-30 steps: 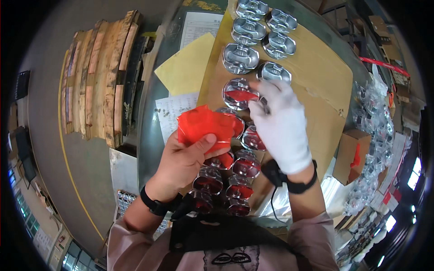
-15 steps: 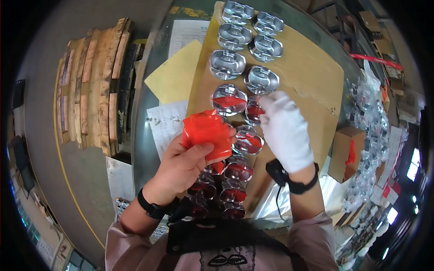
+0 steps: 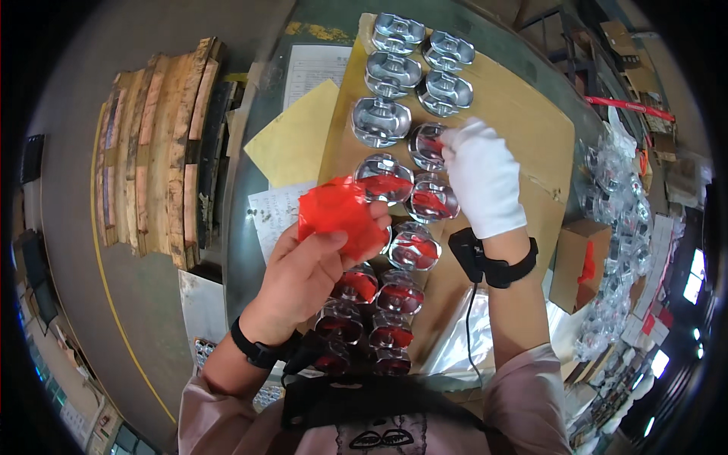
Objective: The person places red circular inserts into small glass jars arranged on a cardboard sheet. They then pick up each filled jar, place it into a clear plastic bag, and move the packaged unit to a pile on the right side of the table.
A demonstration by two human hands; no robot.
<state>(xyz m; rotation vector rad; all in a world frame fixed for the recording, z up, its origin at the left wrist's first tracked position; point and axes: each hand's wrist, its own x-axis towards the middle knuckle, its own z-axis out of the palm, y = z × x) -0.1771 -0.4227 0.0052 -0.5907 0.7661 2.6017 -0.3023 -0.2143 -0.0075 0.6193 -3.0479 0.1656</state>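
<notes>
My bare left hand (image 3: 296, 279) is closed on a small stack of thin red plastic packets (image 3: 332, 212), its thumb across the top. In a white glove, my right hand (image 3: 485, 180) reaches over the right column of shiny metal pistons. Its fingertips are pinched at the hollow of one piston (image 3: 419, 154), where a red packet (image 3: 434, 144) shows beside them. Red packets lie inside the nearer pistons, such as this piston (image 3: 415, 247) and this one (image 3: 431, 199). Farther pistons, like this one (image 3: 381, 123), show bare metal inside.
The pistons stand in two columns on a brown cardboard sheet (image 3: 523, 121). Papers and a yellow sheet (image 3: 292, 136) lie at its left. On the right are a small cardboard box (image 3: 574, 265) and several plastic-wrapped pistons (image 3: 618, 235). Wooden pallets (image 3: 155, 152) stand on the left.
My right hand has moved one piston farther away along the right column. Red now shows in that piston. The packets in my left hand have shifted slightly.
</notes>
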